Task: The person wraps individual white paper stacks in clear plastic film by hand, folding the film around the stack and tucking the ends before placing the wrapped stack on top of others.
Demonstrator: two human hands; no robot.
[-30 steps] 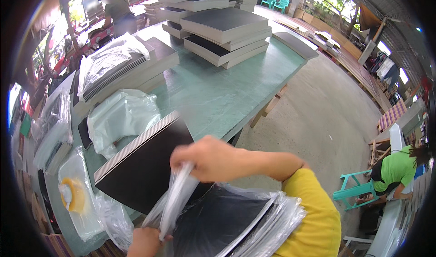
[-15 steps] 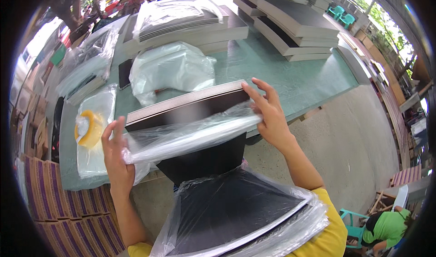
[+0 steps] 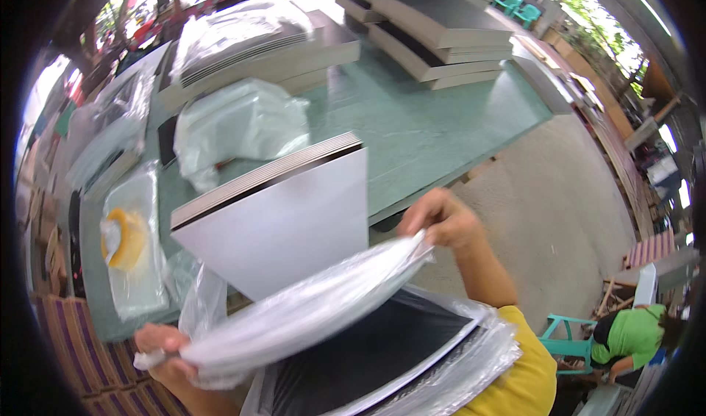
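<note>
My left hand point(image 3: 165, 353) is closed on one end of a clear plastic bag point(image 3: 309, 309), a crumpled tip of it poking out beside the fingers. The other end is pinched in my right hand point(image 3: 445, 221). Stretched between both hands, the bag is blurred by motion. Just beyond it, a stack of thin panels point(image 3: 294, 214) stands on edge at the table's near side, its white face toward me. Neither hand touches that stack. Below the bag, black panels wrapped in clear plastic point(image 3: 368, 350) lie against my lap.
The green table point(image 3: 412, 144) bears a bunched plastic bag point(image 3: 239, 126), a yellow tape roll point(image 3: 125, 239) on flat plastic, and wrapped panels point(image 3: 243, 37). Thick dark-topped boards point(image 3: 441, 30) are piled at the back. A person in green point(image 3: 636, 335) is at lower right, by a turquoise chair point(image 3: 566, 335).
Both hands have drawn the plastic bag down toward me, away from the panel stack. A white face shows on the stack where a dark one was. The view has shifted somewhat.
</note>
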